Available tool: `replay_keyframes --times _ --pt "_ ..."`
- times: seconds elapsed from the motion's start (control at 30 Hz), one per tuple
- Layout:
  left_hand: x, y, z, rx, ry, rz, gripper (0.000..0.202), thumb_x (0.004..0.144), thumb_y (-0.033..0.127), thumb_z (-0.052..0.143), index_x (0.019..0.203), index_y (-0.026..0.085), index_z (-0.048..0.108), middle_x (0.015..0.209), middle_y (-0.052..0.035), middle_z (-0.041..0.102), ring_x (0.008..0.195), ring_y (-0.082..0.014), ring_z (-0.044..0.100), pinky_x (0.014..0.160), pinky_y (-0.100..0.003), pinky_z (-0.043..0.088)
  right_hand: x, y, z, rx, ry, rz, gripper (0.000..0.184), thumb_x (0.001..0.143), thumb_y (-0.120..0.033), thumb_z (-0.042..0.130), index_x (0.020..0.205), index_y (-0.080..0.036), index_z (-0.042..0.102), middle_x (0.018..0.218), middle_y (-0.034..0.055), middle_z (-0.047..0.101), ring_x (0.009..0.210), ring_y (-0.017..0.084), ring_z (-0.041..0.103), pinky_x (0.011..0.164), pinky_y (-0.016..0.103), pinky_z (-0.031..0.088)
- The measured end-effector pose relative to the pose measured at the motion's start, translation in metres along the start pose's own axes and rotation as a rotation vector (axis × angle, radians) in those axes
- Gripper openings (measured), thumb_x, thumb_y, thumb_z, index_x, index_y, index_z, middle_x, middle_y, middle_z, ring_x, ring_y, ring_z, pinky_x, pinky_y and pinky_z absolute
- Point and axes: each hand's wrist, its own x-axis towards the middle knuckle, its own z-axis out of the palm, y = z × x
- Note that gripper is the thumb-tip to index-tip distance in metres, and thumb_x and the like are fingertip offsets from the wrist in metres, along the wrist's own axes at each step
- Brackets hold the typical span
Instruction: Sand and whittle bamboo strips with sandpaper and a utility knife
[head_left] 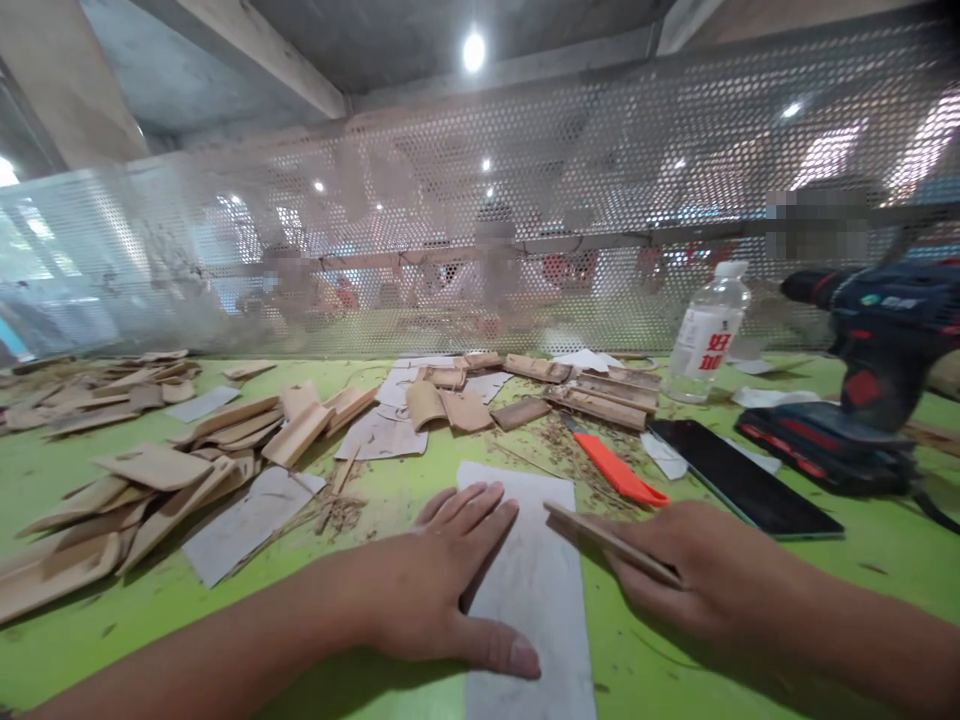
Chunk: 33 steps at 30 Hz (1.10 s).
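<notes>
My left hand (450, 580) lies flat with fingers spread and thumb out, pressing on a long strip of greyish-white paper (536, 590). Between the thumb and fingers of my right hand (697, 570) is a thin bamboo piece (611, 543), seen nearly edge-on. Its far end hangs over or rests on the paper's right edge; which one I cannot tell. Just beyond my right hand is an orange-handled utility knife (615, 470). A dark phone (739, 475) lies to the right of it.
Split bamboo pieces are heaped at the left (150, 490), with more (600, 390) at the back. A plastic bottle (705, 335) and a cordless drill (885, 370) stand at the right. Shavings litter the green table (390, 490); a perforated metal screen (420, 220) rises behind it.
</notes>
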Motion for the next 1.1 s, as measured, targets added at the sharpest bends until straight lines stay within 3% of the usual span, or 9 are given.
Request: replay_keyframes --times 0.1,0.3,0.5,1.1 --pt "0.0 0.0 0.0 0.01 -0.033 -0.003 0.124 0.081 0.087 0.058 0.166 0.015 0.002 0.167 -0.0136 -0.011 0.155 -0.0389 -0.006 0.125 -0.059 0.011 -0.004 -0.009 0.002 0.092 -0.126 -0.028 0.025 0.094 -0.027 0.049 0.099 -0.024 0.074 0.061 -0.0034 0.061 0.048 0.011 0.042 0.05 0.025 0.028" --pt "0.002 -0.001 0.0 0.025 -0.04 -0.025 0.124 0.081 0.089 0.054 0.166 0.017 0.0 0.167 -0.0115 -0.014 0.155 -0.0378 -0.009 0.125 -0.058 0.01 -0.005 -0.015 0.0 0.124 -0.181 -0.046 0.025 0.097 -0.029 0.046 0.09 -0.021 0.068 0.061 -0.0031 0.059 0.05 0.011 0.042 0.05 0.025 0.028" --pt "0.001 -0.001 0.001 0.016 -0.038 -0.027 0.124 0.08 0.087 0.057 0.166 0.016 0.001 0.167 -0.0126 -0.012 0.155 -0.0397 -0.008 0.125 -0.06 0.011 -0.004 -0.013 0.0 0.114 -0.207 -0.038 0.026 0.099 -0.027 0.043 0.101 -0.023 0.068 0.067 -0.0016 0.063 0.052 0.012 0.045 0.052 0.026 0.03" --pt "0.0 0.003 0.0 0.018 -0.049 -0.048 0.124 0.081 0.09 0.051 0.165 0.017 -0.001 0.167 -0.0112 -0.015 0.154 -0.0392 -0.01 0.125 -0.059 0.011 -0.007 -0.017 0.001 0.085 -0.179 -0.014 0.027 0.099 -0.027 0.044 0.104 -0.025 0.07 0.067 -0.0006 0.068 0.051 0.013 0.05 0.051 0.027 0.028"
